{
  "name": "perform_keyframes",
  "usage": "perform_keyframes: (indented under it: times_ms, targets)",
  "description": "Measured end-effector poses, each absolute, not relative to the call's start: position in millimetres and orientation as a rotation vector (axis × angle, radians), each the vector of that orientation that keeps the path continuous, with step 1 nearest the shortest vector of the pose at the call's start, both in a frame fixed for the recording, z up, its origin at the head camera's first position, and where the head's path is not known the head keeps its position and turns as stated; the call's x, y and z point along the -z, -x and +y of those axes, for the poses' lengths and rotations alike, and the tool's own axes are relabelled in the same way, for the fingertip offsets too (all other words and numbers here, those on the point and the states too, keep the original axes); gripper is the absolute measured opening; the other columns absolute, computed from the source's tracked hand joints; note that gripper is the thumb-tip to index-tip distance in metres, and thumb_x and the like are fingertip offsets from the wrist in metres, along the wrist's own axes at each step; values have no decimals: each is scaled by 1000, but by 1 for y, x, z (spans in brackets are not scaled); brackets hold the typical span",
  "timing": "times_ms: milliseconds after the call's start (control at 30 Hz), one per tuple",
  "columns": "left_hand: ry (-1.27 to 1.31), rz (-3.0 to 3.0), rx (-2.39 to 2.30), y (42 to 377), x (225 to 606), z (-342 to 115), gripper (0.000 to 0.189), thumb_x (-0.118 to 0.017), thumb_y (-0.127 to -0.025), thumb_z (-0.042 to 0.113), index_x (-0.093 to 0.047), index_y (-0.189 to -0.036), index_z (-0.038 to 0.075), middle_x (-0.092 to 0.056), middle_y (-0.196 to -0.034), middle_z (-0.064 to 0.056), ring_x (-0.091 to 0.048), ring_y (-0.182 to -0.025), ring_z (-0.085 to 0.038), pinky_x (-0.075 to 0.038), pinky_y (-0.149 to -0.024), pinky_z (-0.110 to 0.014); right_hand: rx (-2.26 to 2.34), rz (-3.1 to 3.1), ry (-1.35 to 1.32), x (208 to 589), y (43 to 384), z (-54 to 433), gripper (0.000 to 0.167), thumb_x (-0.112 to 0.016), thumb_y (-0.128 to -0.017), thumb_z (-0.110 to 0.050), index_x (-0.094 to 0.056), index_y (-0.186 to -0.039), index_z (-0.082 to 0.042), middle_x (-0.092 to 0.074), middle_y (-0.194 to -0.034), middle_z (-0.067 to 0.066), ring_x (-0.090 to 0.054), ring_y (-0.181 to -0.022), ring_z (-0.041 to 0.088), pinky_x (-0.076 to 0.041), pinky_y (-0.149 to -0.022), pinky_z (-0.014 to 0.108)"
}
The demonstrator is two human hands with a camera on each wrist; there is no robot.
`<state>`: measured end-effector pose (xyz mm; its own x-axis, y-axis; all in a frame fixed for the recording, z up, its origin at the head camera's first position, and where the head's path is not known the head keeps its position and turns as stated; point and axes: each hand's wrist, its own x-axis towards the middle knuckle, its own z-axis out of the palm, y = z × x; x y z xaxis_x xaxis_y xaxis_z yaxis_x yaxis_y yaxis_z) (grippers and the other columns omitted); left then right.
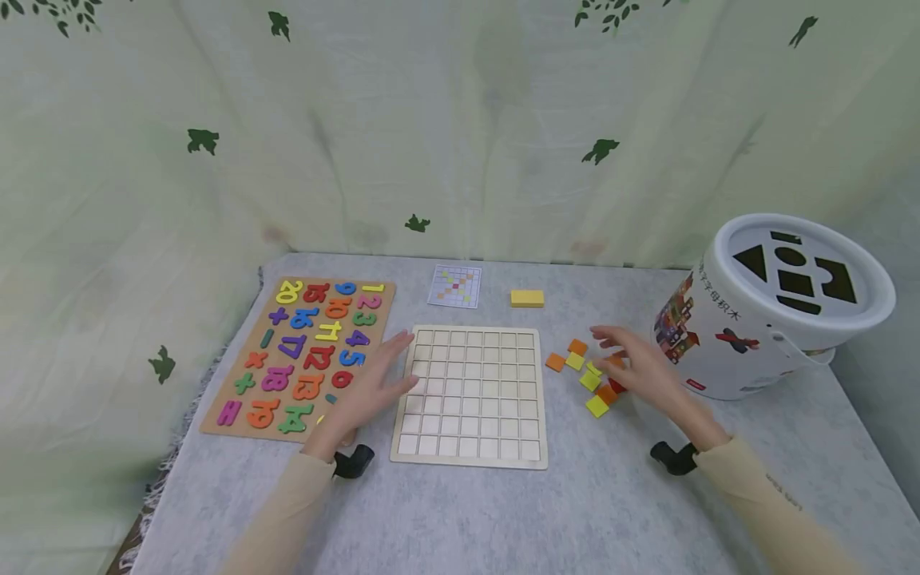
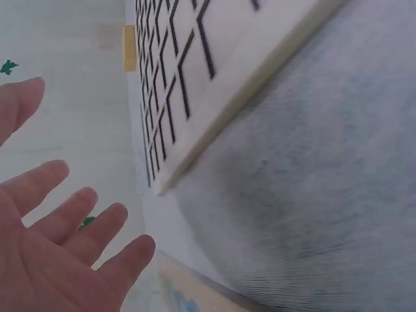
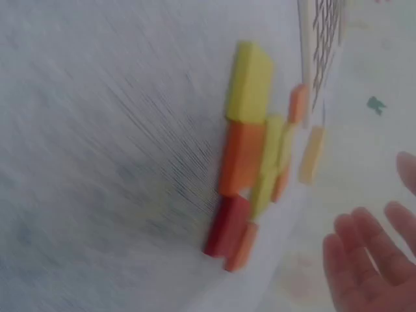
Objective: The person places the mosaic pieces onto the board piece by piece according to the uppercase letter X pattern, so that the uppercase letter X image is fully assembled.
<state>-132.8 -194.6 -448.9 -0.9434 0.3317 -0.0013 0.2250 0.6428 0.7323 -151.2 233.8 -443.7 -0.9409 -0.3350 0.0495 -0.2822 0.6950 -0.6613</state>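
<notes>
My left hand (image 1: 368,391) hovers at the left edge of a wooden grid board (image 1: 467,396), fingers relaxed and holding nothing. In the left wrist view its fingers are spread beside the grid board (image 2: 214,97). Above a loose group of small square tiles my right hand (image 1: 642,371) hangs with loosely bent fingers and nothing in its grasp. The tiles include yellow (image 1: 596,406), orange (image 1: 555,362) and red (image 3: 225,227) ones, and the hand hides some in the head view. The right wrist view shows the right hand (image 3: 374,266) apart from them.
A number puzzle board (image 1: 216,427) lies on the left. Behind the grid are a pattern card (image 1: 455,286) and a yellow block (image 1: 527,299). A white bucket (image 1: 733,367) with shaped holes in its lid stands on the right. A patterned curtain (image 1: 460,120) hangs behind the table.
</notes>
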Motion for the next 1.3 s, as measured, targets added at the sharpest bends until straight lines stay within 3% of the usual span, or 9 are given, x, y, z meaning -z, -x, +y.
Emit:
perform_keyframes:
  times_ms: [233,367,600,933,1133,1300]
  targets:
    - [-466,2635,-1156,118,468,-205,68,-64,-92,12,-30,-150,4,-21,-156,-13,-17,-142,-33,-21,-111,-52,1077,2810,523,468,143,230,33,-70,-85,-4,-61,-116,4,-65,-103,13,-61,-88,25,-53,-73,39]
    - [-500,2653,-1084,115,472,-204,67,-64,-90,4,-31,-148,-1,-23,-155,-16,-20,-141,-34,-23,-111,-50,1013,2820,470,472,142,223,29,-72,-82,-3,-64,-109,3,-64,-97,10,-59,-83,21,-52,-70,37]
    - [-531,2676,-949,111,475,-205,64,-63,-90,4,-33,-146,-5,-24,-154,-17,-19,-141,-37,-22,-111,-52,839,2866,427,473,143,212,30,-76,-78,-4,-65,-105,-1,-60,-95,6,-56,-81,19,-51,-69,36]
    - [-557,2685,-879,107,476,-207,66,-64,-92,11,-32,-147,-3,-23,-156,-15,-17,-141,-37,-22,-111,-53,951,2870,603,465,146,195,26,-73,-78,-1,-67,-102,-2,-62,-95,5,-57,-84,19,-50,-73,36]
    - [-584,2694,-877,107,476,-208,66,-65,-91,12,-32,-147,-3,-23,-156,-15,-18,-141,-36,-23,-111,-52,1133,2772,827,451,162,156,25,-70,-79,4,-67,-104,-1,-63,-98,6,-60,-86,23,-53,-76,39]
    - [-610,2696,-880,106,476,-209,66,-65,-91,12,-33,-146,-3,-23,-155,-15,-19,-141,-37,-23,-110,-53,1124,2670,911,449,185,111,23,-69,-82,-2,-68,-105,-3,-64,-100,3,-59,-90,19,-52,-80,33]
